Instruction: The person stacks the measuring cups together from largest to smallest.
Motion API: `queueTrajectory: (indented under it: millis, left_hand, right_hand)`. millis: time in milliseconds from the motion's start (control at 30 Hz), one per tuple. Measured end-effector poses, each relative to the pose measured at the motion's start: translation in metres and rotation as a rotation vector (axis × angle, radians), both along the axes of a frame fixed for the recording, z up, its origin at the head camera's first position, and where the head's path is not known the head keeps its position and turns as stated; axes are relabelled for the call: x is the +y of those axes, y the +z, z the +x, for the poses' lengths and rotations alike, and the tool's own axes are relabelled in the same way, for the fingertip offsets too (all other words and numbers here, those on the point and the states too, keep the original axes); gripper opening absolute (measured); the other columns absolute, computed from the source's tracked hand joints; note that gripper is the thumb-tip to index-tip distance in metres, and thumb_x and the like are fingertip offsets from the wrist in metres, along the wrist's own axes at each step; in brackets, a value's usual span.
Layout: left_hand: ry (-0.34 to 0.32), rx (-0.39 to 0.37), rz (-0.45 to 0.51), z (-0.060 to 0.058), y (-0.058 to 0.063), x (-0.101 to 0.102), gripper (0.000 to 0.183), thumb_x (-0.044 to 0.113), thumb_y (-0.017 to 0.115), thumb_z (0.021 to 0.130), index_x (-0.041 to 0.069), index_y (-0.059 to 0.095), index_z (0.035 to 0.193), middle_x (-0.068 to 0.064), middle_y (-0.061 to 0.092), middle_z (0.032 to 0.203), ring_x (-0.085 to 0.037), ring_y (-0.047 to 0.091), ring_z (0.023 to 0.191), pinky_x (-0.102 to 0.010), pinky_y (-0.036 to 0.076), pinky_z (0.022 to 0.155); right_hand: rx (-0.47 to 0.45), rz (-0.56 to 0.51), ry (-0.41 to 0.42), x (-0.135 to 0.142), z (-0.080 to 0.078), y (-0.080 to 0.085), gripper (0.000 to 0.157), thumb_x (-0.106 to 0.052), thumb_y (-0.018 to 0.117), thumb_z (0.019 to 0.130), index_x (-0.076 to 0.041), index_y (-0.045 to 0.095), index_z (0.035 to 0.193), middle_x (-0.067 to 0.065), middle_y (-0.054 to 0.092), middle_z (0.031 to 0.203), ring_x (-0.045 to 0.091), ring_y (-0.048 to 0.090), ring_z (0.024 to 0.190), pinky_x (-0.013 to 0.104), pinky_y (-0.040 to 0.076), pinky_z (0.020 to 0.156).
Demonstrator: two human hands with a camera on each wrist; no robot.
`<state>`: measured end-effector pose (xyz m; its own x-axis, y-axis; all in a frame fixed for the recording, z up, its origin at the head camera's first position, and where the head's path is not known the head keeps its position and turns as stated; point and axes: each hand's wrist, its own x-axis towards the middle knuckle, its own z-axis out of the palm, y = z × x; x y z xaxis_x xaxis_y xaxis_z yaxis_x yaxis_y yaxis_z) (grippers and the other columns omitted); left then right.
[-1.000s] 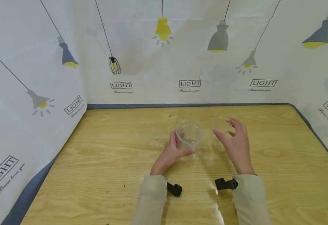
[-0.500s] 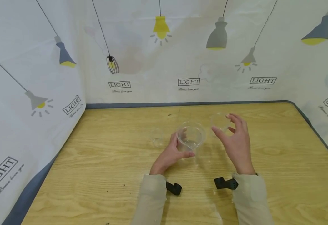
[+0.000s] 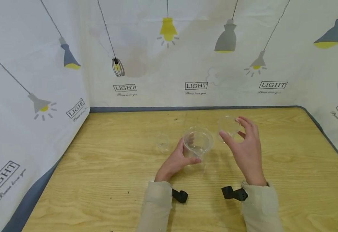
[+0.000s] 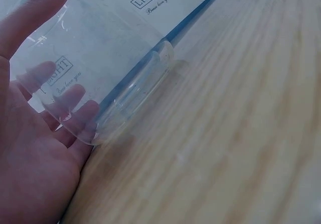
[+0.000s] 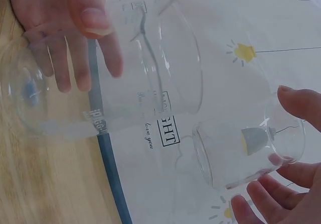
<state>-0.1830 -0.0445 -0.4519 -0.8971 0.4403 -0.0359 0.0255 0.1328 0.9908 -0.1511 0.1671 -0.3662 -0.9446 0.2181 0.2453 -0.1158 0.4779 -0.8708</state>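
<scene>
My left hand (image 3: 176, 158) grips a large clear cup (image 3: 198, 140) from the left, thumb at the front and fingers behind its wall. That cup is upright with a wide rim, and its base is close over the tabletop in the left wrist view. To its right, my right hand (image 3: 246, 151) holds a small clear glass (image 3: 229, 127) between thumb and fingers, raised beside the large cup's rim. In the right wrist view the small glass (image 5: 241, 151) looks see-through, with no coloured contents visible. Another small clear glass (image 3: 162, 143) stands on the table, left of my left hand.
The wooden table (image 3: 105, 180) ends at a dark blue-grey border (image 3: 145, 109). A white backdrop (image 3: 145, 38) printed with lamps rises behind it and along the sides. Black wrist straps (image 3: 180, 196) with cameras sit at both cuffs.
The small glass in my right hand has risen slightly and moved away from me. The large cup in my left hand has shifted a little right and towards me. Both grips stay the same.
</scene>
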Motion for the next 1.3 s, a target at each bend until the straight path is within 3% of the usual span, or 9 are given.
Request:
queueTrajectory:
  millis: [300, 500, 900, 1067, 1300]
  left_hand:
    - [-0.016, 0.013, 0.000, 0.001, 0.006, -0.001, 0.089, 0.019, 0.075, 0.072, 0.036, 0.020, 0.139, 0.001, 0.029, 0.141, -0.019, 0.024, 0.130, -0.044, 0.017, 0.103]
    - [0.002, 0.008, -0.030, 0.003, 0.006, -0.002, 0.090, 0.031, 0.078, 0.068, 0.042, 0.020, 0.137, 0.004, 0.031, 0.141, -0.016, 0.023, 0.130, -0.043, 0.018, 0.103]
    - [-0.031, 0.004, 0.003, 0.003, 0.002, -0.001, 0.089, 0.034, 0.076, 0.069, 0.038, 0.020, 0.138, 0.002, 0.030, 0.141, -0.017, 0.024, 0.130, -0.042, 0.021, 0.103]
    - [-0.003, 0.017, -0.044, 0.003, 0.002, -0.002, 0.090, 0.038, 0.076, 0.067, 0.040, 0.019, 0.138, 0.001, 0.032, 0.140, -0.019, 0.026, 0.129, -0.044, 0.021, 0.102]
    - [0.037, -0.022, -0.073, 0.003, 0.002, 0.000, 0.090, 0.042, 0.077, 0.064, 0.048, 0.020, 0.134, 0.012, 0.033, 0.136, -0.014, 0.027, 0.127, -0.042, 0.023, 0.101]
  right_hand:
    - [0.030, -0.009, 0.010, -0.008, 0.006, 0.013, 0.068, -0.045, 0.066, 0.076, -0.015, 0.041, 0.132, -0.011, 0.029, 0.135, 0.017, 0.037, 0.116, 0.038, 0.037, 0.091]
    - [0.068, -0.009, 0.036, -0.013, 0.011, 0.019, 0.065, -0.042, 0.068, 0.075, -0.014, 0.044, 0.129, -0.011, 0.030, 0.134, 0.011, 0.034, 0.118, 0.036, 0.035, 0.093]
    - [0.139, 0.001, 0.089, -0.030, 0.011, 0.010, 0.064, -0.042, 0.069, 0.074, -0.015, 0.046, 0.128, -0.008, 0.034, 0.133, 0.012, 0.035, 0.118, 0.038, 0.034, 0.095]
    - [0.133, 0.004, 0.103, -0.037, 0.009, 0.005, 0.065, -0.044, 0.069, 0.073, -0.019, 0.046, 0.128, -0.010, 0.033, 0.133, 0.015, 0.037, 0.116, 0.038, 0.035, 0.093]
    - [0.135, 0.015, 0.127, -0.041, 0.007, 0.001, 0.065, -0.044, 0.069, 0.074, -0.017, 0.045, 0.129, -0.007, 0.033, 0.133, 0.021, 0.039, 0.115, 0.042, 0.036, 0.092]
